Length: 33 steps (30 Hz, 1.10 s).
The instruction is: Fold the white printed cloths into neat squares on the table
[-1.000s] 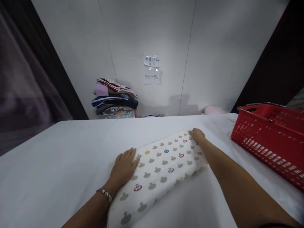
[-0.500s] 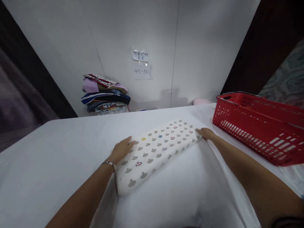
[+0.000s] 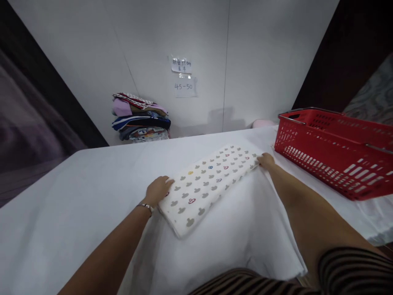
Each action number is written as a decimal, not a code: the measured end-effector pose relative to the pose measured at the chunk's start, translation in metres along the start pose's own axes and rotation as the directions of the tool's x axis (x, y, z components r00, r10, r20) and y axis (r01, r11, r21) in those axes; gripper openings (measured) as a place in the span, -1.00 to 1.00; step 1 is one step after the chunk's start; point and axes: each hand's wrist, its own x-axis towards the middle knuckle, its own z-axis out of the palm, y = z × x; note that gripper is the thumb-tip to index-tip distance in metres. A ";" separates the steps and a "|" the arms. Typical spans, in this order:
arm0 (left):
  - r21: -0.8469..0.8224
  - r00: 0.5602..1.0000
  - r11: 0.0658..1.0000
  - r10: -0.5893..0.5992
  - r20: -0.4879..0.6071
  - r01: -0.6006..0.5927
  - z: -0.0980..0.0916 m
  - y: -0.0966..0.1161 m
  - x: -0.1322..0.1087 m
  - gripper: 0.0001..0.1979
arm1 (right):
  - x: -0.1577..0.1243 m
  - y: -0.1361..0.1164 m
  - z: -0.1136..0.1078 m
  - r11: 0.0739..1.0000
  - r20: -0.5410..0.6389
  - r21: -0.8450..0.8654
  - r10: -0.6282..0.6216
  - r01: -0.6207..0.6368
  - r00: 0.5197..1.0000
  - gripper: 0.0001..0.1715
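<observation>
A folded white cloth (image 3: 211,180) with grey and coloured mushroom-like prints lies aslant on the white-covered table (image 3: 101,180), its near left corner close to the table's front edge. My left hand (image 3: 158,191) grips the cloth's left end, thumb on top and the other fingers partly hidden. At the far right end my right hand (image 3: 266,160) pinches the corner, fingers closed. The cloth looks flat and stretched between the two hands.
A red plastic basket (image 3: 319,151) with metal handles stands on the table at the right. Behind the far edge, a stack of folded fabrics (image 3: 141,119) rises against the wall. Two paper signs (image 3: 186,87) hang there. The white cover drapes over the front edge.
Both hands keep hold of the cloth; its near left end has shifted right and away from me, and now looks flatter. The camera view has tilted slightly.
</observation>
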 end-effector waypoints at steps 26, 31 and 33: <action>-0.106 0.840 0.836 0.542 -0.002 -0.539 0.024 0.051 -0.126 -0.45 | -0.178 -0.027 0.023 0.414 0.426 0.038 -0.830 0.909 0.361 -0.31; -0.221 0.860 0.832 0.497 -0.111 -0.509 0.027 0.050 -0.132 -0.57 | -0.192 -0.045 0.025 0.417 0.402 -0.006 -0.831 0.909 0.385 -0.27; -0.253 0.896 0.865 0.384 -0.222 -0.433 0.029 0.043 -0.127 -0.61 | -0.211 -0.064 0.027 0.360 0.373 0.031 -0.869 0.932 0.324 -0.26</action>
